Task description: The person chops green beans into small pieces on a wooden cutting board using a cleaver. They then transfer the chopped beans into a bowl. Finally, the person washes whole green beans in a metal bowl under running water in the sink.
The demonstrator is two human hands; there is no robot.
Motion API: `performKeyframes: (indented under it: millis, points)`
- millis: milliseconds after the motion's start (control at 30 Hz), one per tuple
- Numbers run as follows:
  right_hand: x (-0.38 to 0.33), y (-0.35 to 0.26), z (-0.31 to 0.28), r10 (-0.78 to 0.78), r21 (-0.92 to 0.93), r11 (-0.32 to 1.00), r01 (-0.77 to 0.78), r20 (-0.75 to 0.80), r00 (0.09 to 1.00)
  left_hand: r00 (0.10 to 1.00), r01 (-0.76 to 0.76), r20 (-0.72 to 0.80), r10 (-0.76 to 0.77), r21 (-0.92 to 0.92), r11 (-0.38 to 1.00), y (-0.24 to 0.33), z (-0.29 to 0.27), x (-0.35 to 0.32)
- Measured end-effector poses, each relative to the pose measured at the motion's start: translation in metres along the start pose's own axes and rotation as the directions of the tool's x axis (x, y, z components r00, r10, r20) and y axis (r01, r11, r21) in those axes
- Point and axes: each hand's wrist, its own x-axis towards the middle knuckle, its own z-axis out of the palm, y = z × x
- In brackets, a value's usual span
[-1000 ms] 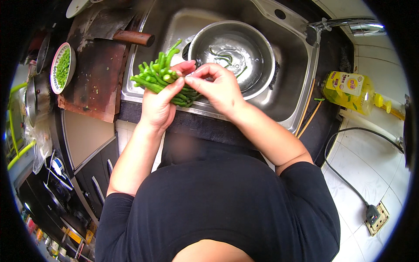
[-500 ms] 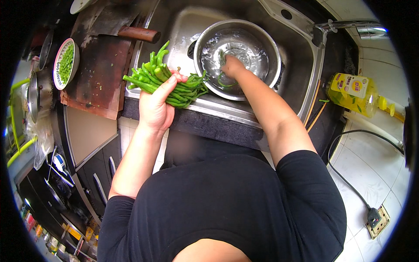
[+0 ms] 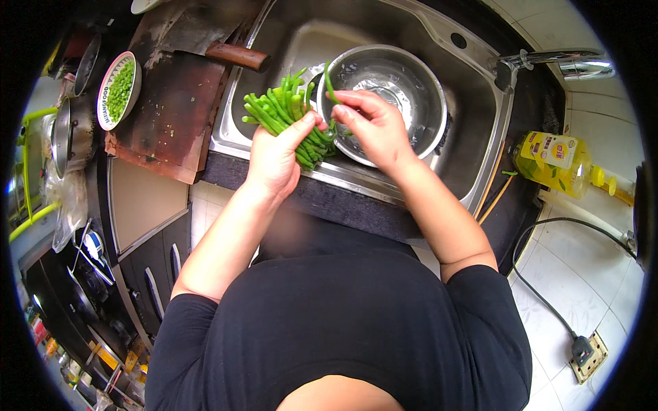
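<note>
A bundle of green beans [image 3: 277,109] is gripped in my left hand [image 3: 277,154], over the sink's near edge. The thumb lies across the bundle and several beans stick out on both sides. Just right of it, my right hand [image 3: 373,127] pinches a single green bean [image 3: 330,82] between thumb and fingers, its tip pointing up and away. Beneath my right hand a round metal basin [image 3: 428,82] of water stands in the steel sink [image 3: 473,130]. My right hand hides part of the basin's near left side.
At the left, a cleaver [image 3: 236,56] rests on a dark wooden cutting board [image 3: 164,103]. A bowl of chopped green pieces [image 3: 120,92] stands at the board's left. On the right are a faucet [image 3: 548,60], a yellow liquid bottle [image 3: 555,161] and chopsticks [image 3: 495,198].
My right hand has come up out of the basin's water and moved left to the bundle, now with a bean in its fingers. The bundle has shifted slightly right.
</note>
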Motion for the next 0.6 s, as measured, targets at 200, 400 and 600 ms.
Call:
performKeyframes:
  millis: [200, 400, 600]
  points:
    - [-0.015, -0.016, 0.022, -0.485, -0.562, 0.727, 0.395, -0.012, 0.875, 0.999, -0.009, -0.037, 0.004, -0.130, 0.992, -0.003, 0.011, -0.006]
    - [-0.016, -0.015, 0.021, -0.629, -0.738, 0.454, 0.500, 0.132, 0.766, 1.000, -0.008, -0.015, 0.006, -0.145, 0.989, 0.000, 0.007, -0.005]
    - [-0.007, -0.017, 0.007, -0.513, -0.443, 0.710, 0.547, 0.207, 0.833, 0.992, -0.089, -0.099, 0.081, -0.086, 0.992, 0.004, 0.005, -0.008]
